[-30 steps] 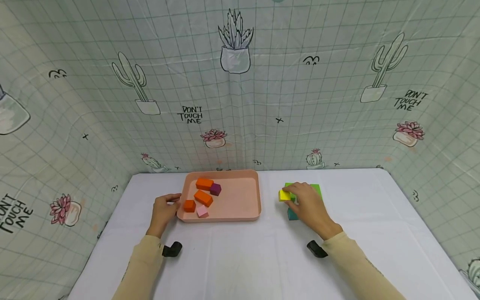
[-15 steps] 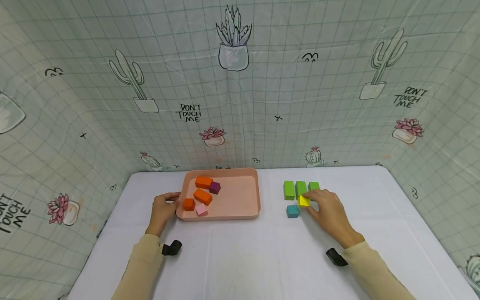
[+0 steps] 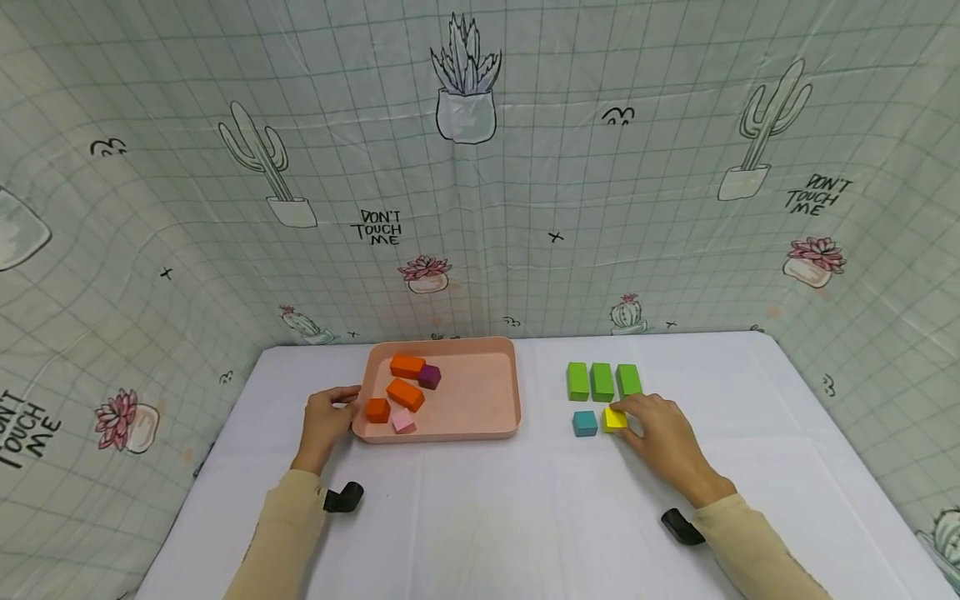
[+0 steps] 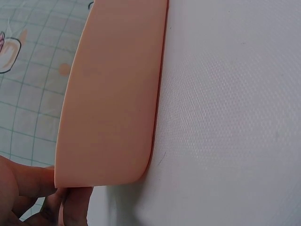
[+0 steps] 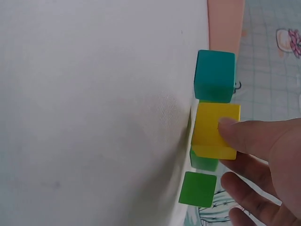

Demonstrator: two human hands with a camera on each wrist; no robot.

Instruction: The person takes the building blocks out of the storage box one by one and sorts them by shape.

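In the head view, my right hand (image 3: pixel 667 442) pinches a yellow cube block (image 3: pixel 614 419) just right of a teal block (image 3: pixel 585 423). In the right wrist view the thumb lies on the near face of the yellow block, with the fingers behind it. Behind these two, a row of green blocks (image 3: pixel 602 382) stands on the table. At the left end of a shallow pink tray (image 3: pixel 480 433), my left hand (image 3: pixel 324 425) rests its fingertips against the outer wall and rim. The left wrist view shows a thumb and fingers at the tray's corner.
Inside the tray's left half lie several orange blocks (image 3: pixel 406 394), a purple block (image 3: pixel 429 377) and a pink block (image 3: pixel 403 421). A white cloth (image 3: pixel 480 517) covers the table. Behind hangs a grid-patterned backdrop (image 3: pixel 540 183) with plant drawings.
My right hand has carried the yellow block right and toward me, from over the green blocks to beside the teal block. The green blocks show more fully. My left hand stays at the tray.
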